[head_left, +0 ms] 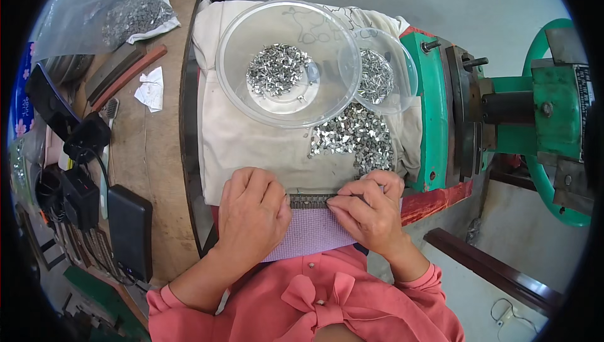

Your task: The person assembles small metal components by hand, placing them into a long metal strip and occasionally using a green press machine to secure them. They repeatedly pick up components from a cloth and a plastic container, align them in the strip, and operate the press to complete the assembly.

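A dark slotted metal strip [307,201] lies crosswise at the near edge of the cloth, just above a lilac woven cloth [306,232]. My left hand [251,213] is closed on its left end with the fingers curled. At the right end my right hand [372,210] pinches, thumb and forefinger together at the strip. Whether a small piece is between those fingertips I cannot make out. Right beyond my right hand spreads a loose heap of small silvery metal chips [355,134].
Behind the heap stand a large clear plastic tub [226,84] and a smaller clear bowl [409,68], both holding small metal pieces. A green machine [425,115] with a handwheel [535,134] borders the right. On the left wooden table [163,153] lie a black case [130,232] and a bag of chips [135,18].
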The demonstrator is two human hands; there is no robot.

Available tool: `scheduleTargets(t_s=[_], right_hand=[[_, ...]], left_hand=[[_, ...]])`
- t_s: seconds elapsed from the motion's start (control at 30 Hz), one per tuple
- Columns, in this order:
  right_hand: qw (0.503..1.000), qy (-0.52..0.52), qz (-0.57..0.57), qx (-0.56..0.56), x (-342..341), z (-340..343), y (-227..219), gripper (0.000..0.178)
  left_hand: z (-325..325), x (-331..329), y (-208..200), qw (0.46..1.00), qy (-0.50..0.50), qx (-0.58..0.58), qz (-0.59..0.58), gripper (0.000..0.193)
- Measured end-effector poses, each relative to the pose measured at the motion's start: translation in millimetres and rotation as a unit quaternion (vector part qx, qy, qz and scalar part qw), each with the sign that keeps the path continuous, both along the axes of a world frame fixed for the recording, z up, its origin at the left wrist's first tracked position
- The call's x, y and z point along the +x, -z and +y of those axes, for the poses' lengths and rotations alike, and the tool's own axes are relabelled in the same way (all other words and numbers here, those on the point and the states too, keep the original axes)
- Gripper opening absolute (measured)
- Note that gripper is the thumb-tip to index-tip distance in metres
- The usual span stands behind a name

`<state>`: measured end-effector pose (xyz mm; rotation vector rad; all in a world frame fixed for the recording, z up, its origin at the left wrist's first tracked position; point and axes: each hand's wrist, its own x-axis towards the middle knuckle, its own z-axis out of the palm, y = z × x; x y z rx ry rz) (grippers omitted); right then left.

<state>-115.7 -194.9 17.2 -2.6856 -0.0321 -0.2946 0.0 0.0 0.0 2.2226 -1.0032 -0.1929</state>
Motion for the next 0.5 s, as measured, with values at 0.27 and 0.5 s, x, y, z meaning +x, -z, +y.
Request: scheduleTargets(t_s=[0.27, 0.5], right_hand=[[0.997, 0.028, -0.004, -0.070, 3, 11, -10, 0.021], [0.998, 0.038, -0.013, -0.049, 7, 13, -13, 0.021]], left_hand=[[1, 2, 1, 1.000, 0.000, -0.011, -0.005, 0.015], [3, 3, 2, 1.000, 0.000, -0.020, -0.005, 0.015]])
